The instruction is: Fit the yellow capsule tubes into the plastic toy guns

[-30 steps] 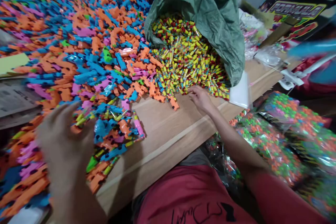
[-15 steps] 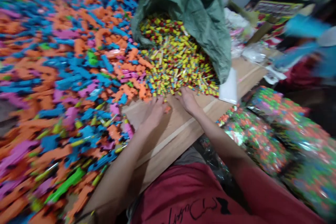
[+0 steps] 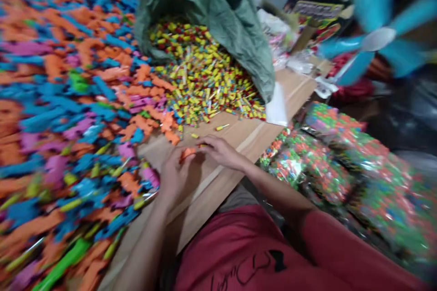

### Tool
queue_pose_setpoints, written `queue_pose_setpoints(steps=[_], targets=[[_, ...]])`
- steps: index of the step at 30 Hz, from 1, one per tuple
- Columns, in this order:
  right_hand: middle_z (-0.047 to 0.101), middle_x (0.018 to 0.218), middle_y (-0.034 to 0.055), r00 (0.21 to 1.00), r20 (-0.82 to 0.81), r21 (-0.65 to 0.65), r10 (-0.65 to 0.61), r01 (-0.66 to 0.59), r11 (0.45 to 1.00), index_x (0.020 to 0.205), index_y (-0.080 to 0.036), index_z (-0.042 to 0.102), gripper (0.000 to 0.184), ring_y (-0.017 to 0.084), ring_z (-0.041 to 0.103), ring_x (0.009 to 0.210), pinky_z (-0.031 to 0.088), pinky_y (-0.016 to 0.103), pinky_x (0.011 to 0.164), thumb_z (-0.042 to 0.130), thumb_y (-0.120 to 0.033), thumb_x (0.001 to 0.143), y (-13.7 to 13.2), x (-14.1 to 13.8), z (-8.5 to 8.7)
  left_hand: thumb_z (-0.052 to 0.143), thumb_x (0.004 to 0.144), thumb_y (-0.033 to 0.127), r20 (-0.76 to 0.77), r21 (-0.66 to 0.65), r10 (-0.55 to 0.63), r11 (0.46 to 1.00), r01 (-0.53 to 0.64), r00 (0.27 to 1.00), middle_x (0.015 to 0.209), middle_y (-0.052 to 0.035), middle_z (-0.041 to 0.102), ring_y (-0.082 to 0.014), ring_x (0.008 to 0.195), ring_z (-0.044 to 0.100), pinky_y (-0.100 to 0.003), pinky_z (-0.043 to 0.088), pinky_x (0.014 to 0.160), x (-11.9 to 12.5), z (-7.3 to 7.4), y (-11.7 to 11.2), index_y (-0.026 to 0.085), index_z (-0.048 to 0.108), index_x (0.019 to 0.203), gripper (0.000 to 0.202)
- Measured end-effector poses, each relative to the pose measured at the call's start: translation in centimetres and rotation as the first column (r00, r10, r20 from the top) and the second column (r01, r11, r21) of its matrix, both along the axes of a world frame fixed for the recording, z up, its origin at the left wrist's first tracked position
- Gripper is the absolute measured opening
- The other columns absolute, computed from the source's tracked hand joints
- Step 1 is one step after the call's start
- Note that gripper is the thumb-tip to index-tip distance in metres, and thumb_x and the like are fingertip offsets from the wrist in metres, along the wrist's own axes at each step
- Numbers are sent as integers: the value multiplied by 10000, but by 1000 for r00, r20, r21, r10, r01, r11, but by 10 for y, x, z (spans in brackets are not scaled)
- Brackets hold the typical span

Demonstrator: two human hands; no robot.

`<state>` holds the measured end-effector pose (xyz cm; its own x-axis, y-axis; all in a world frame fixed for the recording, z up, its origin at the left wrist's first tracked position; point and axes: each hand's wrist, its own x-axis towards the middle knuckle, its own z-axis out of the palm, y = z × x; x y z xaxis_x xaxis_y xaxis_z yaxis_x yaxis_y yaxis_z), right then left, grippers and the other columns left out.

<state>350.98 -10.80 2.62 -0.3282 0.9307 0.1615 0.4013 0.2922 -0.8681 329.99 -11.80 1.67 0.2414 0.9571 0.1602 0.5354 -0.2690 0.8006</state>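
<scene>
My left hand point(image 3: 173, 170) is closed around a small orange plastic toy piece point(image 3: 187, 153), just above the wooden board. Close beside it, my right hand point(image 3: 220, 151) pinches a small yellow-tipped piece point(image 3: 202, 145) between thumb and fingers, its tip pointing at the orange one. Beyond both hands, a heap of small yellow-and-red pieces with thin stems point(image 3: 211, 82) spills from a green sack point(image 3: 249, 50). One loose yellow piece point(image 3: 220, 127) lies on the board apart from the heap.
A large pile of orange, blue and pink plastic toy pieces point(image 3: 68, 113) covers the left side. The wooden board point(image 3: 218, 182) runs up to the right. Clear bags of colourful pieces point(image 3: 317, 163) sit below its right edge. A blue-bladed fan point(image 3: 378, 38) stands at the upper right.
Both hands have drawn back from the edge of the yellow heap toward my body. Now they are close together, with the orange piece in the left and a small yellow-tipped piece in the right.
</scene>
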Motion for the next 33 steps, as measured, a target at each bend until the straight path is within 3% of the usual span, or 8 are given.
queue_pose_setpoints(steps=[3,8,16,23,26,30,33], targets=[[714,1180,58,992,-127,-53,6,-13,998,1217,-237,720,235,214,657,1115,500,356,1009,588,-275,1026,-16,-5,4,608,970,389,52,14,29,999,-30,998,1014,-59,710,-233,975,650,-349,530,858,3,13,-10,200,697,1065,230],[717,1155,63,985,-173,-99,2,-19,995,1238,-238,738,282,219,661,1064,513,367,979,619,-364,1015,-24,-12,5,638,977,326,18,95,41,995,-43,999,1005,-65,687,-229,986,631,-348,497,870,0,21,-19,196,708,1040,160],[739,1122,61,989,-143,-75,42,-53,996,1213,-238,762,267,216,673,1027,517,369,952,632,-339,1002,-23,-17,7,542,1033,289,-180,211,3,977,35,984,1060,-90,705,-262,1051,591,-404,435,907,-11,14,-20,206,719,1150,228],[730,964,44,1000,2,-101,0,0,995,1022,-184,763,174,196,664,904,489,316,829,599,-192,966,-22,-18,6,440,1053,200,-357,361,-70,909,207,931,1075,-97,705,-268,1006,557,-416,396,841,-12,16,-23,204,704,1129,275],[726,984,51,998,57,-51,-13,15,999,1038,-188,752,188,198,655,925,476,312,843,576,-169,975,-23,-20,6,454,1043,184,-347,361,-47,915,180,937,1056,-96,697,-268,993,551,-413,404,838,-11,12,-26,189,694,1137,258],[734,1040,43,997,-23,-51,73,-75,996,1099,-204,748,189,201,667,978,483,303,877,636,-188,948,-23,-22,3,506,1010,158,-276,331,13,940,83,961,1045,-92,685,-260,1004,563,-400,424,851,-14,5,-27,182,690,1129,220],[745,1034,34,997,-53,-118,53,-59,991,1061,-202,760,177,205,675,976,485,307,881,657,-194,917,-23,-23,-1,482,1018,157,-313,343,-25,929,138,949,1039,-93,684,-259,1003,562,-397,421,843,-17,7,-27,184,688,1159,250]])
